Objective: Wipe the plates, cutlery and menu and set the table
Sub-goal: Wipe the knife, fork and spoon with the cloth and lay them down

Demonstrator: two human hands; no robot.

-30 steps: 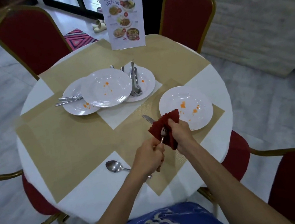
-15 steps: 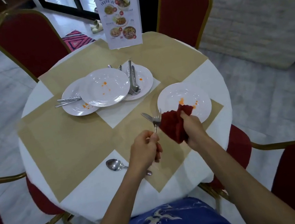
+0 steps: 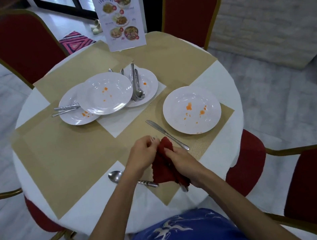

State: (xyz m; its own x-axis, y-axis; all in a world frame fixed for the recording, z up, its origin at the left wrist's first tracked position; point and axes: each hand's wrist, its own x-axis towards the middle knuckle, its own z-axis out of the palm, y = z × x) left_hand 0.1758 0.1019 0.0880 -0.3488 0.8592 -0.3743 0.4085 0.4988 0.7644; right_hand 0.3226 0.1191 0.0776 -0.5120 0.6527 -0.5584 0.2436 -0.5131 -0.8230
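Your left hand [image 3: 143, 153] is pinching the fork [image 3: 154, 138] near its tines; your right hand [image 3: 181, 162] is gripping the red cloth [image 3: 162, 169] bunched round the handle, above the near placemat [image 3: 205, 143]. Knife [image 3: 166, 134] is lying just beside the stained plate [image 3: 181, 99]; spoon [image 3: 115, 176] is lying beside your left forearm

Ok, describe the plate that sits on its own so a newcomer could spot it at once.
Start at the round white-clothed table. On the tan placemat at its right side lies a white plate, a knife just left of it. Unlike the three overlapping plates farther back, it lies alone and carries no cutlery.
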